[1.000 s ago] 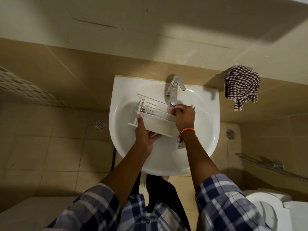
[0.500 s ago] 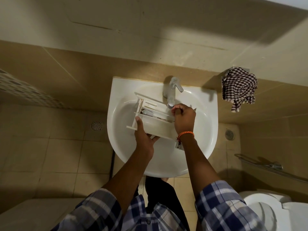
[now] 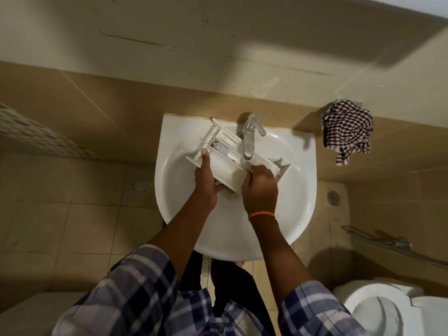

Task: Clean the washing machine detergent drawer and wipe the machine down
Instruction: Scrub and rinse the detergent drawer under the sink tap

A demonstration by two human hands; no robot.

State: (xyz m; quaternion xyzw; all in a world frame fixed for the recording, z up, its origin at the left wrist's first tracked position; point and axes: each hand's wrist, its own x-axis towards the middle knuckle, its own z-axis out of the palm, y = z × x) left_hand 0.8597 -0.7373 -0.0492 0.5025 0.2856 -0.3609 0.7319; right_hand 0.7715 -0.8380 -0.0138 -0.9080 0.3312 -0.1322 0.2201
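We held the drawer (image 3: 225,163) over the white glazed sink (image 3: 291,214), under the spout of the chrome tap (image 3: 249,139). It was a long cream plastic tray of thin walls and ribs, with a flat panel at its left end and narrow compartments along the far side, tilted so the open side faced away from us. Yellowish marks lined some of its inner edges. Our left hand (image 3: 206,183) gripped the drawer near the panel, thumb laid up along the near wall and fingers curled beneath. Our right hand (image 3: 260,187) was curled at the drawer's right part, knuckles toward us; it hid whatever the fingers met, so we could not tell whether it grasped the drawer or held something against it. An orange braided band (image 3: 261,215) circled that wrist.

The sink was rounded and smooth, fixed to a tan tiled wall. A checked cloth (image 3: 346,134), dark and pale, hung crumpled on the wall at the right. Two round metal drains (image 3: 140,185) sat in the tiled floor, one either side of the sink. A white toilet (image 3: 388,309) showed at lower right, with a metal rail (image 3: 392,246) above it. Our blue plaid sleeves (image 3: 135,294) filled the bottom edge
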